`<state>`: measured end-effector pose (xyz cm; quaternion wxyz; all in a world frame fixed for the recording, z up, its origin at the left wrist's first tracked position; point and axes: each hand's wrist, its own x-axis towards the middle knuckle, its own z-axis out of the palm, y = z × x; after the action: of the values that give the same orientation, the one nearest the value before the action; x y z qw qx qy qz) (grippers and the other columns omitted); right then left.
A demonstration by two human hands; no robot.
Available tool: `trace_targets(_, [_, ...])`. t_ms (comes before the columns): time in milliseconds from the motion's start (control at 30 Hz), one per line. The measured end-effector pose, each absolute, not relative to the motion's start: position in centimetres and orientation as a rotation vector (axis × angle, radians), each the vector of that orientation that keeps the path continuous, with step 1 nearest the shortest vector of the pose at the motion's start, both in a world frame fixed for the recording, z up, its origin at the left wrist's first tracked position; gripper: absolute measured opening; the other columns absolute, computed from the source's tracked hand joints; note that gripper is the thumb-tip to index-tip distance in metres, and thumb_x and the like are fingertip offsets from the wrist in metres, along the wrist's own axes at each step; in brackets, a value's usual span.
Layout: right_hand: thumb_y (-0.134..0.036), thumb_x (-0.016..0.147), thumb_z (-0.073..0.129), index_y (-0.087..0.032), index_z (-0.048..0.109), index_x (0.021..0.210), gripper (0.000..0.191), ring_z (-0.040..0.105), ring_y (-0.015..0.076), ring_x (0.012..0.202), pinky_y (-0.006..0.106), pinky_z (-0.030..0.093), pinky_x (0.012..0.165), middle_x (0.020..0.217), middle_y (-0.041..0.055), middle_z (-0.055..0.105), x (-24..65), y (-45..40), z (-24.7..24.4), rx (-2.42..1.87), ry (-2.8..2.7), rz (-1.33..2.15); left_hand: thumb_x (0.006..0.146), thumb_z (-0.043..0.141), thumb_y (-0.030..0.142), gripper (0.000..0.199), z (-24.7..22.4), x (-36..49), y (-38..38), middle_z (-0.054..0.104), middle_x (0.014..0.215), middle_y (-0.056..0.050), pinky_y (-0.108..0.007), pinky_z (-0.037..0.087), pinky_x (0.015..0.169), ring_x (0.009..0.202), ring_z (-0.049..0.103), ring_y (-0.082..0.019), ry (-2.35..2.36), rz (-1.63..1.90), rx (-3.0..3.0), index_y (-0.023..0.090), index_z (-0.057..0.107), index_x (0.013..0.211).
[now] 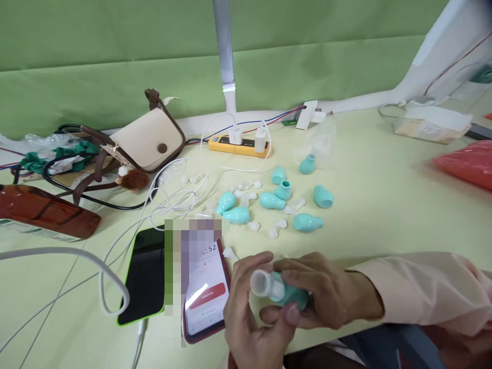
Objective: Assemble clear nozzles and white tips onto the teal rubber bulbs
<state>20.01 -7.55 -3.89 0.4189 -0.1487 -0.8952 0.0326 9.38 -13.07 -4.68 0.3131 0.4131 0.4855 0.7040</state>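
A teal bulb-shaped piece (294, 296) with a whitish, open-ended tubular part (261, 283) at its left end is held between both hands near the table's front edge. My right hand (323, 292) wraps round the teal body from the right. My left hand (253, 318) is curled below and left of it, its thumb pressed on the teal body. Beyond the hands lie several more teal pieces, among them one on its side (307, 222) and one at the right (323, 196). Small white caps (273, 233) and clear tubes (296, 206) are scattered between them.
Left of my hands lie a lit phone (205, 292) and a dark green-edged phone (144, 277). White cables loop across the left side. Further back are a yellow power strip (240, 147), a cream bag (148, 138) and a brown bottle (46, 210). Red plastic (469, 164) lies far right.
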Motion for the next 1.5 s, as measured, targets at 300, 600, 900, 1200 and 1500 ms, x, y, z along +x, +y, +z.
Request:
trace_targets(300, [-0.032, 0.080, 0.058, -0.016, 0.054, 0.091, 0.020, 0.055, 0.0117, 0.049, 0.025, 0.039, 0.047, 0.058, 0.0009, 0.062, 23.3, -3.3, 1.9, -0.602, -2.316, -0.090, 0.080, 0.052, 0.045, 0.022, -4.3, 9.7, -12.9, 0.061, 0.069, 0.001, -0.026, 0.052, 0.057, 0.067, 0.056, -0.015, 1.100, 1.845, 0.259, 0.027, 0.058, 0.091])
trace_targets(600, [-0.017, 0.077, 0.051, -0.021, 0.069, 0.089, 0.022, 0.052, 0.0120, 0.052, 0.023, 0.031, 0.051, 0.057, -0.0005, 0.062, 24.5, 3.2, -1.9, -1.106, -2.886, 0.262, 0.070, 0.063, 0.021, 0.042, -4.0, 9.6, -12.5, 0.054, 0.063, 0.003, -0.017, 0.036, 0.032, 0.043, 0.048, -0.011, 1.093, 1.695, 0.312, 0.030, 0.046, 0.108])
trace_targets(900, [-0.015, 0.078, 0.042, -0.022, 0.069, 0.088, 0.030, 0.044, 0.0111, 0.047, 0.023, 0.028, 0.049, 0.052, -0.0012, 0.056, 25.6, 3.4, 0.9, -1.292, -2.912, 0.233, 0.062, 0.071, 0.025, 0.027, -5.1, 9.2, -12.4, 0.051, 0.077, 0.003, -0.019, 0.041, 0.039, 0.054, 0.052, -0.011, 0.989, 1.707, 0.430, 0.025, 0.052, 0.081])
trace_targets(1200, [-0.014, 0.074, 0.048, -0.023, 0.067, 0.102, 0.035, 0.060, 0.0184, 0.070, 0.026, 0.038, 0.058, 0.087, 0.0072, 0.066, 26.9, 3.9, -0.7, -1.347, -2.996, 0.310, 0.079, 0.057, 0.029, 0.014, -4.8, 9.4, -12.3, 0.062, 0.070, -0.003, -0.022, 0.048, 0.045, 0.058, 0.057, -0.014, 0.910, 1.680, 0.217, 0.022, 0.059, 0.091])
trace_targets(1500, [-0.012, 0.084, 0.039, -0.023, 0.064, 0.105, 0.035, 0.055, 0.0152, 0.061, 0.025, 0.033, 0.055, 0.068, 0.0036, 0.063, 25.6, 2.9, 0.3, -1.261, -2.961, 0.226, 0.070, 0.065, 0.030, 0.023, -5.1, 8.6, -12.6, 0.061, 0.068, -0.003, -0.019, 0.043, 0.040, 0.049, 0.054, -0.013, 0.805, 1.678, 0.270, 0.022, 0.064, 0.091])
